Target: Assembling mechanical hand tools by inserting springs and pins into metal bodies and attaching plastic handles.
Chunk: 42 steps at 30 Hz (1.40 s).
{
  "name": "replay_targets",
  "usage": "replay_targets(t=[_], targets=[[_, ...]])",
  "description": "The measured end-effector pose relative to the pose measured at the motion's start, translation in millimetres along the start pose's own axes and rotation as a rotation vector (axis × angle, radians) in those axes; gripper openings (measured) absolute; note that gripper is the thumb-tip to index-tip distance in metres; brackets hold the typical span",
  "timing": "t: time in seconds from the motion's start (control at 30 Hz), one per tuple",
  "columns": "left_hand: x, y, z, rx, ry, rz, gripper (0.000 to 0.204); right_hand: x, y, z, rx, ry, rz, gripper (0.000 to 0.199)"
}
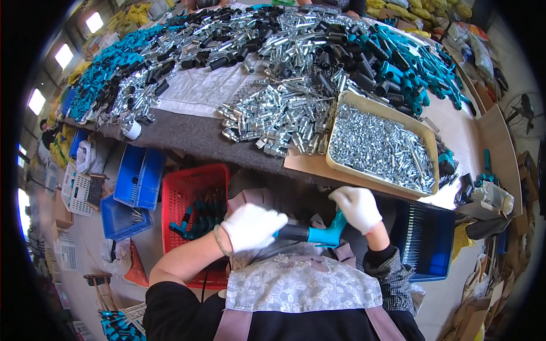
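In front of my lap lies a teal-and-black tool handle (324,235), its black shaft to the left and an angled teal end to the right. My left hand (255,227), in a white glove, is closed around the left part of the shaft. Against the upturned teal end, my white-gloved right hand (357,209) is closed with bent fingers. Its palm side is hidden, so any small part inside cannot be seen. Just beyond, on the bench edge, stands a cream tray (382,181) of small metal parts, beside a pile of silver metal fittings (278,116).
The dark-covered bench (193,133) also bears black sleeves (364,71) and teal handles (398,71). Below its edge are a red basket (170,224) with teal handles in it, blue bins (139,176) at the left and a dark blue crate (435,250) of thin rods at the right.
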<state>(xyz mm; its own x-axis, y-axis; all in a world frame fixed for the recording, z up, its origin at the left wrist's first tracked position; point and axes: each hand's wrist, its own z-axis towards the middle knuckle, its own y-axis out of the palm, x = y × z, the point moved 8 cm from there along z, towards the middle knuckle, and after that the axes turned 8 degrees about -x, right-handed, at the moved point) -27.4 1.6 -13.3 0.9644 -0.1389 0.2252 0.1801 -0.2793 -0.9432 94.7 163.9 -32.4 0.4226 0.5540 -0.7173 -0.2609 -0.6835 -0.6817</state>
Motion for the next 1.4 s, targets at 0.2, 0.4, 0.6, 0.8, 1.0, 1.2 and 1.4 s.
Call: replay_targets(t=[0.2, 0.4, 0.6, 0.8, 1.0, 1.2, 1.4], targets=[[8.6, -75.3, 31.3, 0.332, 0.345, -0.044, 0.026, -31.0, 74.3, 1.4, -0.395, -0.228, 0.633, 0.056], [-108.0, -100.7, 65.0, 0.429, -0.114, 0.317, 0.032, -15.4, 61.1, -10.4, -0.295, -0.032, 1.042, 0.033], [-118.5, -98.4, 78.1, 0.387, 0.024, 0.329, 0.03, -29.9, 57.1, -14.8, -0.28, -0.088, 1.021, 0.048], [-67.0, -92.5, 26.0, 0.467, 0.154, -0.569, 0.026, -34.9, 34.2, -15.0, 0.075, -0.179, 0.402, 0.059], [-53.3, -50.5, 7.5, 0.285, -0.057, -0.929, 0.034, -48.6, 31.4, -25.9, 0.104, -0.281, 0.029, 0.058], [-45.2, -36.4, 6.3, 0.189, -0.183, -0.896, 0.019, -57.3, 34.5, -31.1, 0.067, -0.216, -0.25, 0.055], [-7.3, -61.6, -0.2, 0.437, 0.268, -0.542, 0.029, -41.7, 34.0, -33.6, -0.022, -0.263, 0.07, 0.043]])
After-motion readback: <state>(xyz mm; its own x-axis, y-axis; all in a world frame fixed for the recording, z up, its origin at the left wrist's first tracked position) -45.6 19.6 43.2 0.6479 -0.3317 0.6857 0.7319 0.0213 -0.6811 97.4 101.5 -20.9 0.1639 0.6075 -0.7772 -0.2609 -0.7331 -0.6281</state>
